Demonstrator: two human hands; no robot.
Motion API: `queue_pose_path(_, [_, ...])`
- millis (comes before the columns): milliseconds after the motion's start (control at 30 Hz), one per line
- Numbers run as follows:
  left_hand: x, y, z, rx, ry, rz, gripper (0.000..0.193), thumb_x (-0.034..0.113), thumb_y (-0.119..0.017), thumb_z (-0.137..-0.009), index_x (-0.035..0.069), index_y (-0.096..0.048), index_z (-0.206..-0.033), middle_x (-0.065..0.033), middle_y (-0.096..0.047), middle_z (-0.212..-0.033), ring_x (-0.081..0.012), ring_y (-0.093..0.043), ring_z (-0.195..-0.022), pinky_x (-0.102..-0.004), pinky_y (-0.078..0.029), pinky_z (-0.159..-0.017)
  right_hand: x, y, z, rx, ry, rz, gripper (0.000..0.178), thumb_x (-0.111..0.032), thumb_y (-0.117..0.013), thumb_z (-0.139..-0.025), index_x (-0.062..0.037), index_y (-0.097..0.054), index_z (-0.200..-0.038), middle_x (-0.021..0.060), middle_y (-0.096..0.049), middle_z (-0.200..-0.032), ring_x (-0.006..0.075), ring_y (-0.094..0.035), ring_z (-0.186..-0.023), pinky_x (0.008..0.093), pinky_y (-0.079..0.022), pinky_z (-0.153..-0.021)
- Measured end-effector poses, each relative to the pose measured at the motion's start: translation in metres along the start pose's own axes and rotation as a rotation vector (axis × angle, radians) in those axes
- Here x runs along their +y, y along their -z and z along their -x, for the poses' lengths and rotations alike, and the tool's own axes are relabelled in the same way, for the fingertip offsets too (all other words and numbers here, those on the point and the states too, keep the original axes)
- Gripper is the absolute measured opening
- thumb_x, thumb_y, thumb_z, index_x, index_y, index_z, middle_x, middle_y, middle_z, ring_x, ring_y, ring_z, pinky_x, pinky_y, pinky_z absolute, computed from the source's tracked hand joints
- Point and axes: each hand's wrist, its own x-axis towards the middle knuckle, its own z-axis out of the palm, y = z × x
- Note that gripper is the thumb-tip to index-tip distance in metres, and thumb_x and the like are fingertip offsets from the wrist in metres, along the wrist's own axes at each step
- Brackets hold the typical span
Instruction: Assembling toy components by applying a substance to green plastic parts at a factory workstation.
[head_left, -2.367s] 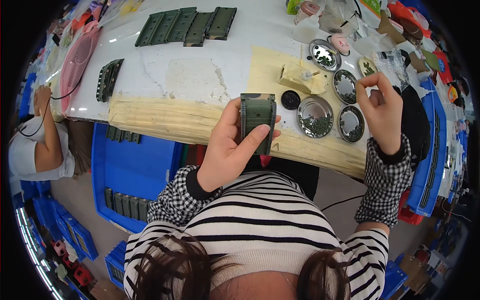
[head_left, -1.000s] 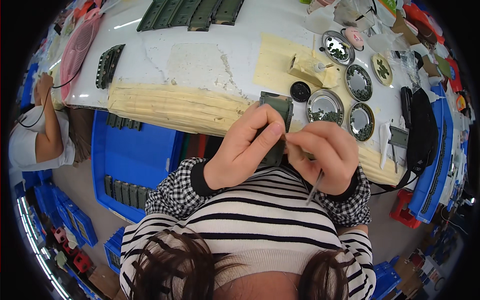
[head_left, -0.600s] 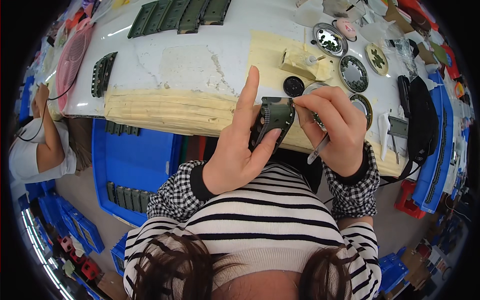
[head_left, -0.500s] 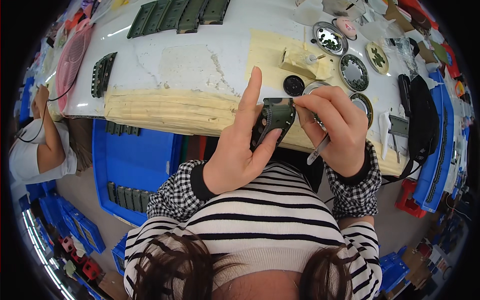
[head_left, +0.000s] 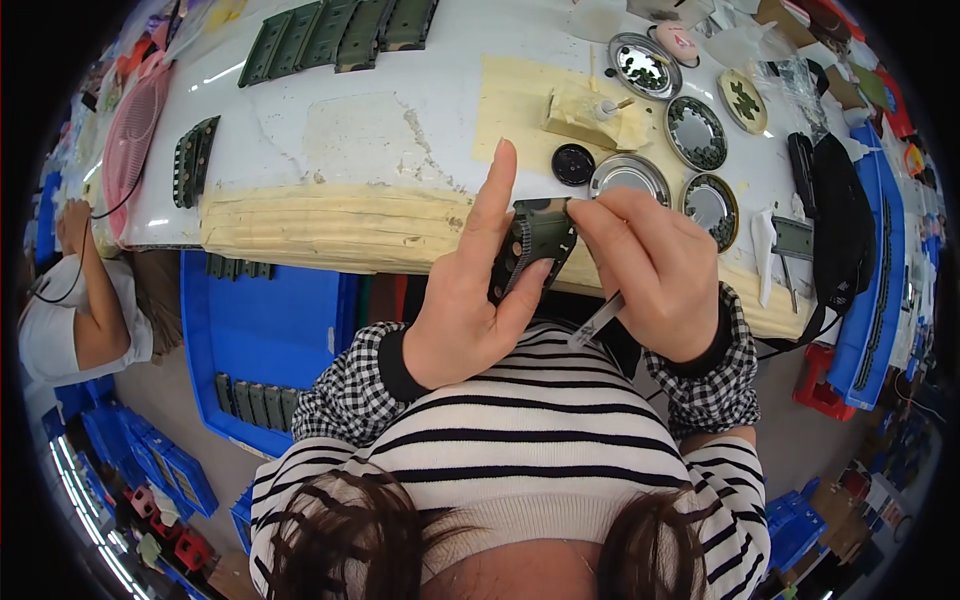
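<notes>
Directions are read from the camouflage part (head_left: 545, 240), twelve o'clock being away from the wearer. The part is held up, tilted, at the near edge of the counter (head_left: 262, 130). Left hand (head_left: 455, 315), rising toward one o'clock: its thumb presses the part's near side, its index points nearly straight to twelve, and its other fingers lie behind, grasping the part. Right hand (head_left: 655, 285), angled between ten and eleven: thumb and index are pinched together at the part's upper right corner; from where I stand I cannot tell whether a small piece is between them. A slender tool (head_left: 597, 322), gripped in the same hand, juts between seven and eight. Containers: at two o'clock, a metal dish (head_left: 605, 170) partly hidden by the right hand; beyond it, a second dish (head_left: 667, 134) with small green pieces, then a pale dish (head_left: 757, 130) with flat green ones. At three, a gold-rimmed dish (head_left: 737, 212) of small pieces; at one, a far dish (head_left: 614, 75) of dark green pieces. At eight, a blue tray (head_left: 270, 320) bears rows of green parts.
</notes>
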Motion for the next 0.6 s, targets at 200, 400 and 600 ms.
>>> queue_pose_path(200, [0.006,0.002,-0.007,-0.047,0.150,0.197,0.070,-0.003,-0.046,-0.094,0.006,-0.007,-0.152,-0.0211,-0.051,-0.130,-0.0172,-0.060,-0.101,-0.0318,-0.052,-0.089,0.012,0.017,0.025,0.170,-0.434,-0.200,0.026,0.006,-0.068,-0.076,-0.0007,-0.066,-0.101,0.0113,-0.061,-0.089,0.0212,-0.061,-0.066,0.0286,-0.048,-0.057])
queue_pose_path(400, [0.011,0.001,-0.012,-0.066,0.279,0.391,0.063,-0.003,-0.045,-0.094,0.004,-0.016,-0.150,-0.0176,-0.054,-0.126,-0.0166,-0.062,-0.100,-0.0297,-0.051,-0.087,0.066,0.036,0.065,0.054,-0.557,-0.051,0.015,0.007,-0.068,-0.079,0.0005,-0.067,-0.093,0.0079,-0.062,-0.083,0.0149,-0.054,-0.065,0.0253,-0.041,-0.058])
queue_pose_path(600, [0.014,0.002,-0.012,-0.057,0.324,0.446,0.065,-0.002,-0.045,-0.095,0.006,-0.013,-0.151,-0.0199,-0.054,-0.128,-0.0179,-0.062,-0.103,-0.0298,-0.053,-0.085,0.080,0.038,0.066,-0.158,-0.534,-0.107,0.015,0.006,-0.067,-0.079,0.0008,-0.066,-0.093,0.0097,-0.062,-0.083,0.0199,-0.061,-0.072,0.0274,-0.047,-0.064])
